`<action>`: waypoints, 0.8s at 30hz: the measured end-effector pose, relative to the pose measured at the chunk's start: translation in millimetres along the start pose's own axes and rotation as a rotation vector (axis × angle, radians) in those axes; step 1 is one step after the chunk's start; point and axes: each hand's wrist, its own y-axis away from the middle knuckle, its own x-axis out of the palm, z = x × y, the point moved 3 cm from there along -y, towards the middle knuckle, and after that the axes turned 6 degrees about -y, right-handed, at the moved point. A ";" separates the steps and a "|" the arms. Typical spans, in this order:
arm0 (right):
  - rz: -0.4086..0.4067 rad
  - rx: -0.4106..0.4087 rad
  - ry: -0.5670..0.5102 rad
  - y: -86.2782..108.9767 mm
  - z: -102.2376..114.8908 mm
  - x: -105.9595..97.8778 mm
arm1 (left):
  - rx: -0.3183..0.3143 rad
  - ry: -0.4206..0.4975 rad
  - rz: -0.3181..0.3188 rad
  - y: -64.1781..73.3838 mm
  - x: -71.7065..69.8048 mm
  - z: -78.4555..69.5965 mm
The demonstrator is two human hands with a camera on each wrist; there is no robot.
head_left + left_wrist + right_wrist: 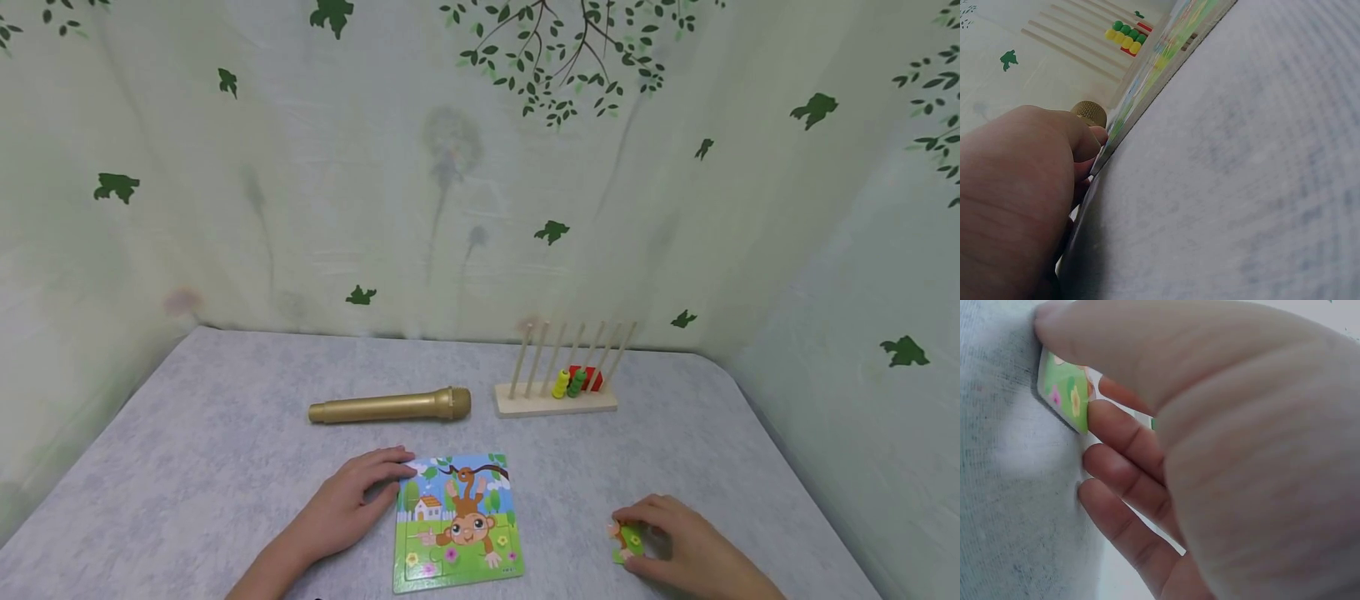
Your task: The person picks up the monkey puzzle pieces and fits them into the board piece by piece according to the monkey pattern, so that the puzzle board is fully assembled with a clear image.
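Observation:
A square jigsaw puzzle board [457, 525] with a hanging monkey, a small house and flowers lies on the table. My left hand [352, 504] rests at its upper left corner, fingers extended, fingertips over the edge and thumb along the left side. In the left wrist view, those fingertips meet the edge of the thin board [1141, 94]. Off to the right, my right hand [678, 542] pinches a small puzzle piece [630, 540] between thumb and fingers, low over the table. The right wrist view shows green with pink and yellow flowers on this piece [1066, 394]; the thumb covers part of it.
Behind the board lies a gold microphone [390, 407]. To its right stands a wooden peg rack [555, 406] with upright rods, yellow and green beads [568, 383] and a red part [592, 377]. A leaf-patterned cloth [450, 208] hangs behind the grey table [225, 433].

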 end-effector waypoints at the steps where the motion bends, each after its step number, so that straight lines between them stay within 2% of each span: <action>1: -0.002 0.001 0.001 -0.4 0.7 0.3 | -0.002 0.000 0.001 0.4 -0.1 0.2; 7: -0.009 0.006 0.010 -2.5 4.5 2.7 | -0.003 -0.001 0.004 1.7 -1.2 1.0; 17: 0.022 0.075 -0.010 -10.9 14.5 1.0 | -0.003 0.004 0.016 1.1 1.3 2.6; 24: 0.015 0.013 -0.038 -10.7 22.7 -0.5 | -0.005 0.003 0.023 1.7 2.0 3.6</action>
